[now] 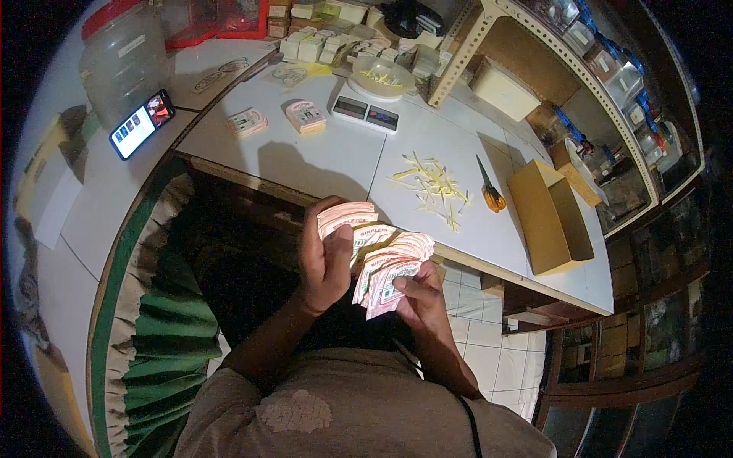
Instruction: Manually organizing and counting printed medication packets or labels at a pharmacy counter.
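Note:
My left hand [320, 263] grips a stack of printed paper labels [346, 213], its thumb pressed on the front. My right hand [425, 297] holds another part of the labels, a fanned bundle [385, 275], between thumb and fingers. The labels are white with red and green print and have scalloped top edges. Between the hands the two parts overlap, so I cannot tell whether they are fully separate. Both hands are held in front of my body, just off the table's near edge. Two small stacks, a left one [247, 122] and a right one [306, 117], rest on the table.
On the white table [320, 166] lie thin yellow-white strips [432, 186], a pointed tool with an orange handle [491, 192] and an open cardboard box [544, 220]. Farther back, a digital scale [365, 113] carries a bowl [382, 80]. A lit phone [142, 124] leans against a clear jar [123, 68].

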